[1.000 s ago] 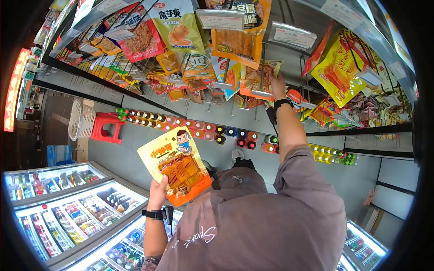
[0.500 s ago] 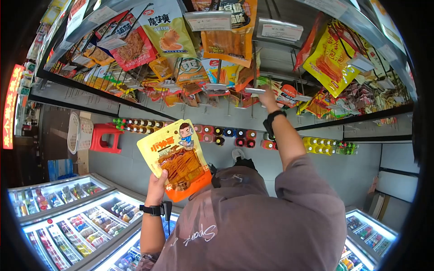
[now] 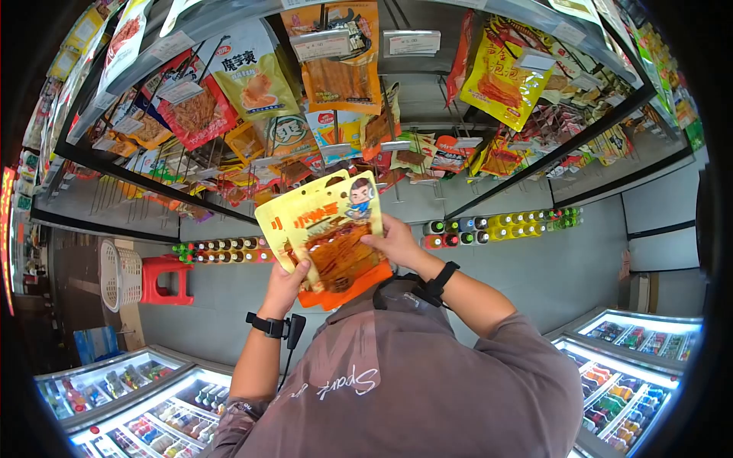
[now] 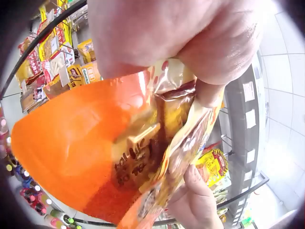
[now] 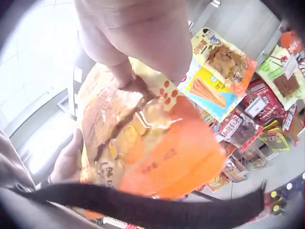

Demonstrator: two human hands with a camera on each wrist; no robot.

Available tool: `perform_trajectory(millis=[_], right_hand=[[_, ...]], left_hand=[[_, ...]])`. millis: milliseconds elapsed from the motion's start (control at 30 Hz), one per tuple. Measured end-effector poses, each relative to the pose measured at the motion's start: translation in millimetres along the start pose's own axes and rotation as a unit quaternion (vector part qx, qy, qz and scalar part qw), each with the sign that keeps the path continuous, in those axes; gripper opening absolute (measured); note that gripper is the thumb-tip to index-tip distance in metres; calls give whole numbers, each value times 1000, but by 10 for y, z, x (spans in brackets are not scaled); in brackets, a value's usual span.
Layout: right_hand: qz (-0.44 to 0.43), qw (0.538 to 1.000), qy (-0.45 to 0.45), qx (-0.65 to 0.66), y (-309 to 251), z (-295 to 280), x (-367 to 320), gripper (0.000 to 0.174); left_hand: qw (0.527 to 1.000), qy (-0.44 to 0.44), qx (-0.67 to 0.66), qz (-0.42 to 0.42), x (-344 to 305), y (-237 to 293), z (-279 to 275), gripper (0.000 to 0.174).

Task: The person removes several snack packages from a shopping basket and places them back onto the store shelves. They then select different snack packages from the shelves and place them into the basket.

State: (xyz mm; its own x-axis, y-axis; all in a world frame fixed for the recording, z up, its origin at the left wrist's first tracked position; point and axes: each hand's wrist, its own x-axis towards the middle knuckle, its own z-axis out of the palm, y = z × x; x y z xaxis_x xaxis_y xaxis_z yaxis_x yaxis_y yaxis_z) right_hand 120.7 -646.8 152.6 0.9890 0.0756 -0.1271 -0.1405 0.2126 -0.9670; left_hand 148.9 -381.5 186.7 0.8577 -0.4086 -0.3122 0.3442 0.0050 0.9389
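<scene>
Two yellow-and-orange snack packets with a cartoon figure overlap in front of my chest. My left hand [image 3: 286,284] grips the rear packet [image 3: 276,204] low on its left side, its thumb tip at the front packet's edge. The front packet [image 3: 336,248] is pinched at its right edge by my right hand [image 3: 397,243], thumb on the printed face. In the left wrist view the orange lower end of a packet [image 4: 71,143] spreads below the left hand. The right wrist view shows the front packet's glossy face [image 5: 157,138], with left fingers [image 5: 69,162] beyond it.
Hanging snack bags fill the rack ahead, among them a large orange bag [image 3: 341,65] and a yellow bag [image 3: 504,72]. Bottles [image 3: 527,225] line the floor beneath. A red stool [image 3: 166,280] and white basket [image 3: 121,275] stand left; lit coolers [image 3: 634,374] flank me.
My right hand has come back from the rack with a second packet and brought it over the first. The left hand has kept its packet and moved slightly up and right.
</scene>
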Motion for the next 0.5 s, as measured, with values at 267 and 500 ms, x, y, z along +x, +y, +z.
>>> perform_trajectory(millis=[267, 500], right_hand=[[17, 985, 172, -10, 119, -675, -322, 37], [22, 965, 262, -26, 715, -1328, 157, 33]], left_hand=[[999, 34, -19, 22, -19, 1, -99, 37], [995, 90, -38, 21, -194, -82, -397, 38]])
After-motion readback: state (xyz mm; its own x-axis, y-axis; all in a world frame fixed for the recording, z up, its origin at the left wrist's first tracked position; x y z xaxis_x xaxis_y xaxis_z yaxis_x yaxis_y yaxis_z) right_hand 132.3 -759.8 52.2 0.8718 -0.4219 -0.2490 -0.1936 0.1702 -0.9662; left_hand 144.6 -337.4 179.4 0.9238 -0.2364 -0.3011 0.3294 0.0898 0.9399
